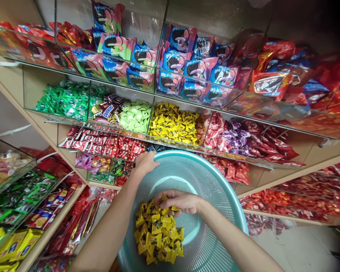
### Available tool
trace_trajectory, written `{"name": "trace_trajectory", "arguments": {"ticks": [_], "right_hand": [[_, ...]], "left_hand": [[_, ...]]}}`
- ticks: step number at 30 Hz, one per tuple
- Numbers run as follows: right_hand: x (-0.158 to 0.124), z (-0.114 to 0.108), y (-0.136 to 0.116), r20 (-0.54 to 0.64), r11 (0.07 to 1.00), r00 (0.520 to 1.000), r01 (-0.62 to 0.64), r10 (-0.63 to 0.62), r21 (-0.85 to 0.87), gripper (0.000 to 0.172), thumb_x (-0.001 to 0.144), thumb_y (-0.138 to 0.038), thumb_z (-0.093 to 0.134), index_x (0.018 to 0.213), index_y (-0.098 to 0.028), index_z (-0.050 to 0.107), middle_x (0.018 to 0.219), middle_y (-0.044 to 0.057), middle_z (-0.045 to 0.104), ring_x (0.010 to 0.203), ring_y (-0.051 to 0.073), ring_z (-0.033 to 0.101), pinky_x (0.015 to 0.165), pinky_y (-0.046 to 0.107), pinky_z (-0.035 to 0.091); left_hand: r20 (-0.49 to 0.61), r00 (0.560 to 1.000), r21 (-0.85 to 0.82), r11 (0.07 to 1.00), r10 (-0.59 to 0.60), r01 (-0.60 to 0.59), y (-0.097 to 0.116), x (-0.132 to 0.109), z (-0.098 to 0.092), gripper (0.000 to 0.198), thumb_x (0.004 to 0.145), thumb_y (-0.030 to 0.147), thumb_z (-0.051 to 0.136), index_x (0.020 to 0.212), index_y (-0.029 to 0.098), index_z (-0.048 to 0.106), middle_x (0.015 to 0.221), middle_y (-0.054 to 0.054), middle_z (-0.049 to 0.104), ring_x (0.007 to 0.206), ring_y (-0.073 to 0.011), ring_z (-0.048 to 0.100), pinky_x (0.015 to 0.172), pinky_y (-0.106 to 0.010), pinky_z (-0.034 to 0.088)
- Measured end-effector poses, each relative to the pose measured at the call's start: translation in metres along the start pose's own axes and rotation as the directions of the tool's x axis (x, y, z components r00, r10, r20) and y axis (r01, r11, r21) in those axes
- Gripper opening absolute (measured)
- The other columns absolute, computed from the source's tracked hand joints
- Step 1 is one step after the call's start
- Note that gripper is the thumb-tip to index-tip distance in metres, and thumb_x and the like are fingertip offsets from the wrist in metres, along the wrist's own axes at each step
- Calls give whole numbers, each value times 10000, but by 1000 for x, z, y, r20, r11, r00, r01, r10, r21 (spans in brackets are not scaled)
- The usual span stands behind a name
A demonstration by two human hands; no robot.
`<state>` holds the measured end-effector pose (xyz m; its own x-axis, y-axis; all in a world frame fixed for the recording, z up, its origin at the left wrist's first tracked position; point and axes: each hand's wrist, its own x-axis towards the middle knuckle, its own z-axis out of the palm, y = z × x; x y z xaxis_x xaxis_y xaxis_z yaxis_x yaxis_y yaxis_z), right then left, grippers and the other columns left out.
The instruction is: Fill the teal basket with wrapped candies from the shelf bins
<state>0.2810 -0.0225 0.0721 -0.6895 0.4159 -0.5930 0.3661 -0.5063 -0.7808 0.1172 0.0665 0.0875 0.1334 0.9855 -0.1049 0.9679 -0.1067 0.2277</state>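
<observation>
A teal plastic mesh basket point(223, 170) hangs tilted in front of the shelves. My left hand point(147, 162) is closed over its far left rim. Inside, a heap of yellow-wrapped candies point(158, 234) lies against the left side of the basket. My right hand point(181, 202) reaches in from the right, its fingers curled around a few of these candies at the top of the heap. How many it holds is hidden by the fingers. Beyond the rim, more yellow-wrapped candies point(172, 124) fill a shelf compartment.
Clear dividers split the shelves. Green-wrapped candies point(66, 100), pale green packets point(136, 115) and purple-and-white wrapped sweets point(235, 136) flank the yellow ones. Blue-and-pink cookie packs point(172, 60) are stacked above. A lower rack point(36, 249) with packaged snacks stands at left; tiled floor point(297, 245) shows at right.
</observation>
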Motion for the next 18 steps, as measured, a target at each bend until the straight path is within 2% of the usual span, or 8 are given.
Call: {"name": "trace_trajectory", "arguments": {"ticks": [6,11,18], "right_hand": [[-1,-5,3,-8,981,1000,-24,23,-191,364,691,-396,603,1007,-220,564,763,-31,501,426,5,354,335,137,188],[-2,-12,9,-48,974,999,-6,-5,-228,343,692,-338,603,997,-216,507,693,-51,443,420,15,321,336,140,207],[1,-14,16,-74,953,997,-48,26,-299,435,632,-467,644,939,-213,471,648,-60,403,433,32,308,338,158,221]], "left_hand": [[-13,1000,8,1000,12,-12,-2,1,2,370,691,470,534,987,247,549,966,-57,637,911,-219,582,734,-273,434],[-10,1000,6,1000,7,-7,-1,0,1,370,690,475,532,986,255,551,968,-51,638,911,-217,581,729,-270,434],[-7,1000,13,1000,5,-5,1,2,2,385,684,493,532,986,254,549,962,-51,641,912,-216,583,736,-271,433]]}}
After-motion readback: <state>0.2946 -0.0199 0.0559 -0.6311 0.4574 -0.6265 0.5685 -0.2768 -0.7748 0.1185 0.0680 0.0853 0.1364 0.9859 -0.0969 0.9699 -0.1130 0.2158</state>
